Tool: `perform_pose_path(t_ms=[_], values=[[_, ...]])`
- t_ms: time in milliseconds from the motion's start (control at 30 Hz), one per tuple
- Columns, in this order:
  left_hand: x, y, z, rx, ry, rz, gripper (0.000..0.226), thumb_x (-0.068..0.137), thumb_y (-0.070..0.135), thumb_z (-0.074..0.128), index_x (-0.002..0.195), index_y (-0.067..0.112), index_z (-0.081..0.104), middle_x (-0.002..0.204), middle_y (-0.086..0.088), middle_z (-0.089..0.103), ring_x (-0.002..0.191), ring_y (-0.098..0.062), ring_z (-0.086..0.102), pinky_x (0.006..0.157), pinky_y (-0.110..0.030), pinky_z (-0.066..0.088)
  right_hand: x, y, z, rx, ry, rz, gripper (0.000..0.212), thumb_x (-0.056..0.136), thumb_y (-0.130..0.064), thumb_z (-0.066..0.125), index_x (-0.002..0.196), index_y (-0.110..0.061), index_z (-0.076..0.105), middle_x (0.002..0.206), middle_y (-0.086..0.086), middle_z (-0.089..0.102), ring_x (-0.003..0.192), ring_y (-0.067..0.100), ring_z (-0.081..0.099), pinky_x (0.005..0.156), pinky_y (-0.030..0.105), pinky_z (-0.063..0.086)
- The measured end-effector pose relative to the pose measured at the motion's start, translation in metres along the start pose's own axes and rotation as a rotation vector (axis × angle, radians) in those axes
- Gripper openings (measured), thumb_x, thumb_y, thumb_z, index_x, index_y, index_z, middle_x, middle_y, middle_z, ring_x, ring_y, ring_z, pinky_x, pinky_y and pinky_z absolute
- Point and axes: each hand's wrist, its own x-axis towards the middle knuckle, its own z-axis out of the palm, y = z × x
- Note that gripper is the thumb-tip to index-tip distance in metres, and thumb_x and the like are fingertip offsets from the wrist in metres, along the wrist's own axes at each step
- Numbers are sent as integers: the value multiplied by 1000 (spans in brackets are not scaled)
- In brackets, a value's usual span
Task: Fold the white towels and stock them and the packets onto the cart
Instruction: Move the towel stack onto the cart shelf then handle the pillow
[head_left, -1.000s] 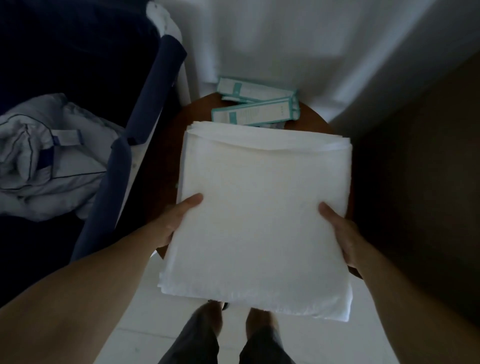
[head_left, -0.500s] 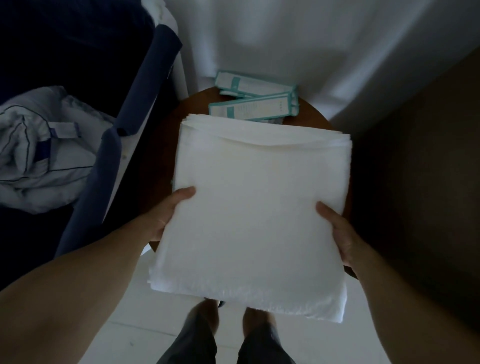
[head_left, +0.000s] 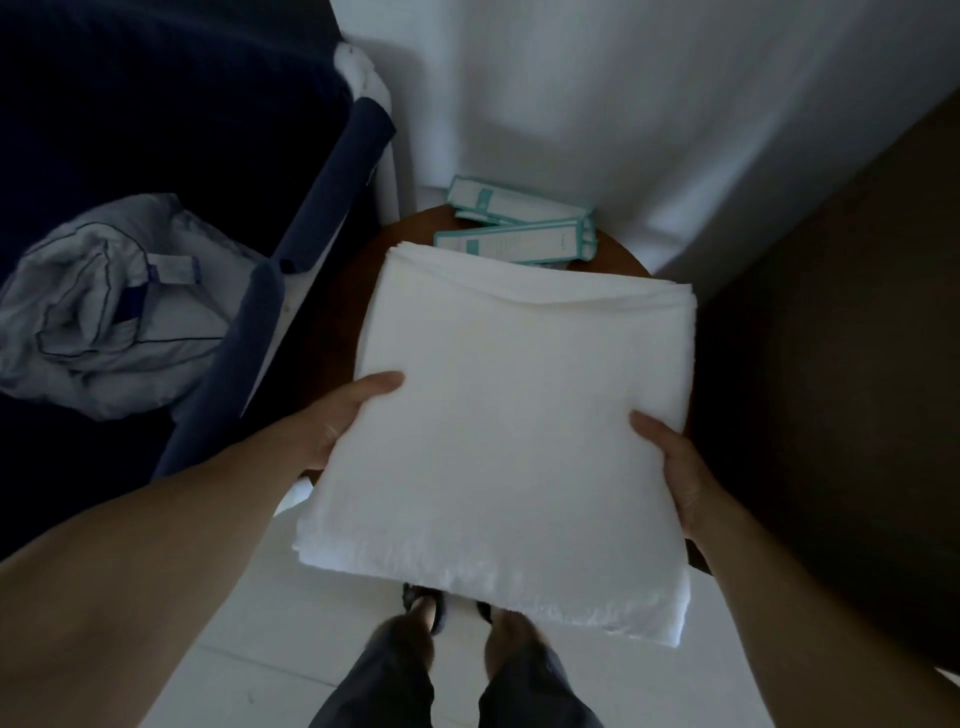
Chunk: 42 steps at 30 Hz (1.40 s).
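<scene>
Above desk (head_left: 621, 260) | left hand (head_left: 343, 421), right hand (head_left: 675, 467) grip folded white towels (head_left: 509, 415) by sides | risk: unsupported near edge sags, layers slide apart

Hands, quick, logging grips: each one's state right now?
Left hand: grips the folded white towels at the left edge, thumb on top.
Right hand: grips their right edge, thumb on top.

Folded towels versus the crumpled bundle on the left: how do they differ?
The folded towels are flat and squared; the crumpled bundle is heaped. The towels are plain white; the bundle shows dark blue lines and a tag. The left hand and right hand grip the towels; nothing touches the bundle. Both are pale cloth.
</scene>
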Motion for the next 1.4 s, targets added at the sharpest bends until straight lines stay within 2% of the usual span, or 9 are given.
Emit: perform_pose_path(t_ms=[100,367,467,567,800,967,1133,1300,1400], values=[[-21,3,-1,15,9,25,100,42,56,92,126,11,64,117,-18,70,109,-37,67,99,-49,49,-26,-5,3,-3,4,11,52,75,-39,74,119,-12,68,102,19,75,82,36,73,69,41,58],[-84,7,-15,118,-26,187,66,71,54,75,123,14,66,110,-13,73,102,-31,69,88,-41,53,-112,9,24,54,15,-86,37,83,-35,68,106,-6,72,91,18,75,72,32,72,71,39,58],[-113,5,-23,162,-80,242,68,67,54,75,122,15,66,109,-11,74,100,-28,69,86,-39,53,-149,26,32,62,67,-134,44,82,-38,70,111,-5,71,101,20,74,84,35,71,81,45,58],[-139,-2,-27,202,-117,263,57,77,51,71,121,14,67,108,-11,74,101,-28,68,86,-38,53,-188,47,34,85,113,-163,55,75,-41,74,117,-6,69,109,21,73,96,39,70,90,51,55],[-193,-31,-12,306,-238,296,44,87,44,63,118,13,67,113,-15,72,99,-29,69,80,-39,54,-276,101,16,185,148,-175,54,77,-41,73,118,-5,70,110,23,72,88,39,71,78,46,58],[-217,-68,22,347,-317,265,51,83,44,66,121,11,67,113,-18,71,99,-33,69,84,-43,55,-331,145,-20,247,192,-194,60,74,-44,74,120,-6,69,113,24,71,96,41,70,88,50,56],[-244,-112,86,381,-403,274,43,90,36,60,123,9,65,113,-20,70,95,-34,68,87,-46,55,-383,192,-76,338,262,-223,57,77,-43,70,120,-5,68,113,25,70,98,41,68,88,49,56],[-269,-172,166,461,-482,292,38,93,34,57,120,9,66,101,-16,74,86,-30,71,86,-46,54,-442,245,-153,429,334,-271,55,79,-42,70,121,-7,67,113,25,71,98,41,68,85,46,56],[-283,-210,220,517,-535,243,47,88,38,61,124,8,65,112,-20,71,94,-35,70,89,-48,53,-481,276,-206,473,394,-299,61,73,-40,73,122,-5,67,114,25,70,98,40,68,86,47,57]])
